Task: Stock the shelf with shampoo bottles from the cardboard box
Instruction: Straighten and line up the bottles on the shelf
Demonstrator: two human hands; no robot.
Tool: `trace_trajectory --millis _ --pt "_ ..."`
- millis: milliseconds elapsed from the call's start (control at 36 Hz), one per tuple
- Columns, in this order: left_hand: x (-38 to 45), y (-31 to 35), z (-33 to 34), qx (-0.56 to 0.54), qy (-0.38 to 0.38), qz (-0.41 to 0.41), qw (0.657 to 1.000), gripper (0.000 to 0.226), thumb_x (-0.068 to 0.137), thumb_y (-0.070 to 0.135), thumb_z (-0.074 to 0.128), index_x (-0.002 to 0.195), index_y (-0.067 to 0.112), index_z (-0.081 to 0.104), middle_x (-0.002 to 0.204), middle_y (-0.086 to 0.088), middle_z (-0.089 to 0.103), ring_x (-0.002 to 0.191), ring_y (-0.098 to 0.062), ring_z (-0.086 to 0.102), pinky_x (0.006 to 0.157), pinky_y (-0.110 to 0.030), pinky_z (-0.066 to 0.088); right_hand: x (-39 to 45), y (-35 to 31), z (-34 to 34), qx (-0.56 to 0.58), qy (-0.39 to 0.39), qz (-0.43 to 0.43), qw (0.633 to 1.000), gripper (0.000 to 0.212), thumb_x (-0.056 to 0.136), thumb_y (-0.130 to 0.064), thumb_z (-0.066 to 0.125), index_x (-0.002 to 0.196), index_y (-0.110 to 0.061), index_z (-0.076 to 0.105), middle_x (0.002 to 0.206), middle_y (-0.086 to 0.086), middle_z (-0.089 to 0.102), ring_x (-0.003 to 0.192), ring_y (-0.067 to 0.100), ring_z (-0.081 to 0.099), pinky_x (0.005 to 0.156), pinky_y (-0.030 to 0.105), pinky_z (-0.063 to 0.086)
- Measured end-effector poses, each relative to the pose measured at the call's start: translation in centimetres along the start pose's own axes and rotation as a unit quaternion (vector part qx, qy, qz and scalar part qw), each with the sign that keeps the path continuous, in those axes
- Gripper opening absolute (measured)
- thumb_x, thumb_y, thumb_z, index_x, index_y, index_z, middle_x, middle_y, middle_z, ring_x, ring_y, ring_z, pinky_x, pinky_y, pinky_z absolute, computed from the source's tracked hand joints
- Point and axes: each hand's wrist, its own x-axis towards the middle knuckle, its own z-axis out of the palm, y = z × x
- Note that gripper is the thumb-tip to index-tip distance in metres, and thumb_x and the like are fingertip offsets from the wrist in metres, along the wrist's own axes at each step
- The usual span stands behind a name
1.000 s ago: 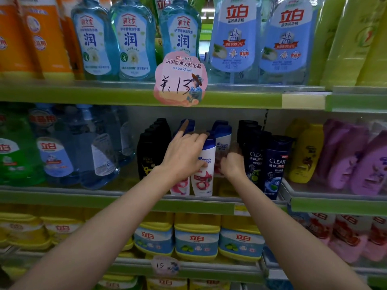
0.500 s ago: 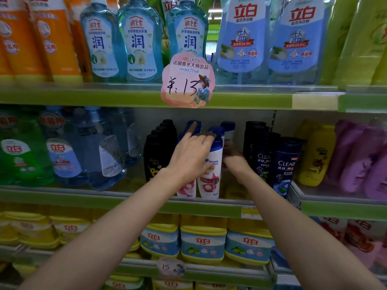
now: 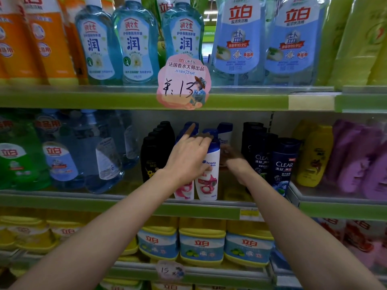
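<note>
on the middle shelf [image 3: 146,203], the left hand [image 3: 188,158] grips the front head & shoulders shampoo bottle [image 3: 208,174] near its blue cap, fingers curled over the top and thumb across the white body, index finger lifted and pointing up. the right hand [image 3: 235,162] reaches into the gap just right of that bottle, deep in shadow; i cannot tell whether its fingers are curled or straight, or whether it touches anything. compared with a second ago, the left hand keeps the same grasp on the same bottle, while the right hand has pushed further back into the shelf and shows less of itself.

a second white bottle [image 3: 185,190] stands just left of the held one, mostly hidden behind the left wrist, and another blue-capped one [image 3: 225,130] stands behind. black bottles [image 3: 156,151] crowd the left side; dark clear shampoo bottles [image 3: 282,164] hem in the right hand's gap on the right. a pink price tag [image 3: 184,82] marked 13 hangs from the shelf above. the held bottle stands upright at the shelf's front edge.
</note>
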Motion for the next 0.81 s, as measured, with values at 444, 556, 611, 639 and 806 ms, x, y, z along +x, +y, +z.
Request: trace_trajectory --millis 444,556,611,639,806 --pt "-0.2 0.0 -0.1 -0.008 -0.004 -0.001 1.000 0.071 0.083 0.042 0.065 0.141 0.014 0.034 0.134 -0.001 0.052 0.124 -0.017 0.047 0.113 -0.027 0.014 4.1 0.4 1.2 -0.094 0.160 0.097 0.978 0.036 0.093 -0.008 0.050 0.129 -0.003 0.042 0.129 0.019 0.052 0.118 0.033 0.052 0.098 0.043 0.046" --pt "-0.2 0.0 -0.1 -0.013 -0.001 -0.003 1.000 0.072 0.083 0.042 0.066 0.141 0.014 0.035 0.135 -0.001 0.052 0.124 -0.017 0.047 0.113 -0.027 0.012 4.2 0.9 1.3 -0.072 0.157 0.102 0.980 0.040 0.093 -0.007 0.051 0.131 -0.003 0.040 0.131 0.020 0.050 0.120 0.036 0.050 0.100 0.047 0.044" --pt "-0.2 -0.1 -0.1 -0.015 0.000 -0.002 1.000 0.073 0.083 0.043 0.066 0.142 0.014 0.034 0.135 -0.001 0.052 0.124 -0.017 0.047 0.114 -0.027 0.011 4.3 1.0 1.5 -0.050 0.172 0.089 0.980 0.039 0.091 -0.005 0.052 0.129 -0.003 0.042 0.131 0.020 0.050 0.119 0.036 0.051 0.100 0.048 0.044" --pt "-0.2 0.0 -0.1 -0.017 -0.001 -0.003 1.000 0.073 0.083 0.043 0.066 0.142 0.014 0.034 0.135 -0.001 0.052 0.124 -0.017 0.047 0.114 -0.027 0.011 4.3 1.1 1.5 -0.036 0.179 0.085 0.979 0.036 0.092 -0.005 0.051 0.128 -0.003 0.044 0.130 0.020 0.051 0.119 0.036 0.051 0.099 0.049 0.045" --pt "-0.2 -0.1 0.0 -0.014 0.001 -0.004 1.000 0.071 0.083 0.044 0.065 0.140 0.015 0.035 0.134 0.000 0.052 0.123 -0.017 0.047 0.113 -0.025 0.009 4.1 0.9 1.9 0.021 0.136 0.064 0.988 0.028 0.096 -0.015 0.049 0.123 -0.010 0.052 0.121 0.014 0.059 0.106 0.031 0.060 0.089 0.042 0.051"
